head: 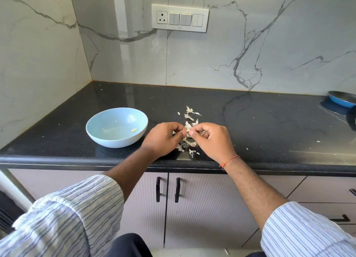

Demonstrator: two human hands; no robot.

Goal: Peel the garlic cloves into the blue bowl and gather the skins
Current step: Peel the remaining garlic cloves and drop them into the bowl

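At the bottom of the frame, two forearms in rolled blue-and-white striped shirt sleeves [73, 216] reach up over pale ribbed cabinet doors with black bar handles [167, 189] toward the centre. A thin orange thread bracelet [229, 160] circles the right wrist. Just above the rounded front edge of the glossy black stone table [269, 122], at mid-frame, the left hand [163, 138] and the right hand [212, 139] meet, their fingers curled inward and pinching between them a small pale garlic clove [188, 130]; how much skin is left on it cannot be told. Under and around the hands lies a scatter of papery white garlic skins [189, 118], running from near the table's edge up past the knuckles toward the centre of the frame, with a few loose flecks further right. To the left of the hands, near but not touching them, sits the round light-blue bowl [100, 135], holding one small yellowish peeled clove [134, 130] on its right inner slope. At the far right edge, a blue pan with a dark inside [341, 99] stands partly cut off. Beyond the table rises a white marble-look wall with grey veins [289, 45], and in the upper centre a white switch plate with a socket [180, 18].
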